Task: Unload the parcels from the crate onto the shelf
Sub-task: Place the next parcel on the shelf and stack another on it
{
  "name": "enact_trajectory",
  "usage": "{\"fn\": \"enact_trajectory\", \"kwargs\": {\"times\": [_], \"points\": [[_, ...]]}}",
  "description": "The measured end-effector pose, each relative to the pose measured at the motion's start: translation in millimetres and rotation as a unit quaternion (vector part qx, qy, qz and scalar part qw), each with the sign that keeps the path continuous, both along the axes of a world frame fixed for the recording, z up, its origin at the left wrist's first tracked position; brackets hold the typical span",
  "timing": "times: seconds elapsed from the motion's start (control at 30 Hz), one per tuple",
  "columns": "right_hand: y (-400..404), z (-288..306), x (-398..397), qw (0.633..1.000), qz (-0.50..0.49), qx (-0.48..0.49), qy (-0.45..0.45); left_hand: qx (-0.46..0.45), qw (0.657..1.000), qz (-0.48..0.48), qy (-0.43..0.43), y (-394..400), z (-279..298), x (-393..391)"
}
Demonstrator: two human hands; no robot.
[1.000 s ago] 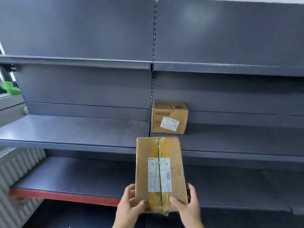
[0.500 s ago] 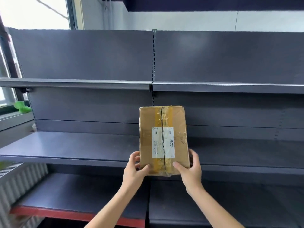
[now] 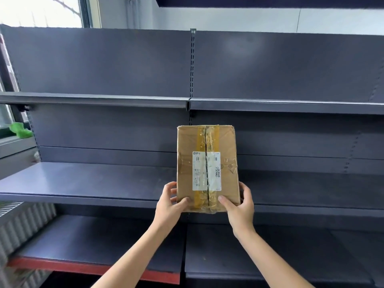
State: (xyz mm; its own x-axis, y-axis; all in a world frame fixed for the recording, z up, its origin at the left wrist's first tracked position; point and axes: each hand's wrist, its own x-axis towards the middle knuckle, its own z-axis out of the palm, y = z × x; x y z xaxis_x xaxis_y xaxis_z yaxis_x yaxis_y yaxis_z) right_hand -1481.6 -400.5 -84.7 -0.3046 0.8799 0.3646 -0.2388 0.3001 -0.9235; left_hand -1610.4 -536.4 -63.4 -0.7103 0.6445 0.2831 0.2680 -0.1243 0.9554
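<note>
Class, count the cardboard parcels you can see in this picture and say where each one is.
1. The parcel is held upright in front of the middle shelf by the left hand and right hand. Another may be hidden behind it.

Creased cardboard parcel (image 3: 226, 163); matt metal shelf (image 3: 83, 179)

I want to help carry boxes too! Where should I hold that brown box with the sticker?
Grip the cardboard box at its two bottom corners, one hand from each side, as the left hand and right hand do here. It is tall and flat-sided, so thumbs in front and fingers behind probably keep it steady.
</note>
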Motion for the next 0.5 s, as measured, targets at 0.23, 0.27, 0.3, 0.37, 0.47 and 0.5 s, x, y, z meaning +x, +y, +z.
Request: {"fn": "enact_trajectory", "kwargs": {"times": [0.23,0.27,0.3,0.37,0.47,0.5], "points": [[7,-9,-1,0.999,-0.025,-0.032,0.004,-0.035,0.999,-0.009,0.018,6,6,0],[7,-11,-1,0.999,-0.028,-0.032,0.003,-0.038,0.999,-0.01,0.019,7,6,0],[8,-12,-1,0.999,-0.03,-0.032,0.002,-0.039,0.999,-0.011,0.018,8,6,1],[9,-12,0,0.999,-0.034,-0.032,-0.002,-0.042,0.999,-0.014,0.015,9,6,1],[11,-14,0,0.999,-0.032,-0.036,-0.006,-0.054,0.998,-0.011,0.017,11,4,1],[11,-15,1,0.999,-0.032,-0.038,-0.008,-0.058,0.998,-0.009,0.017,11,2,1]]}}
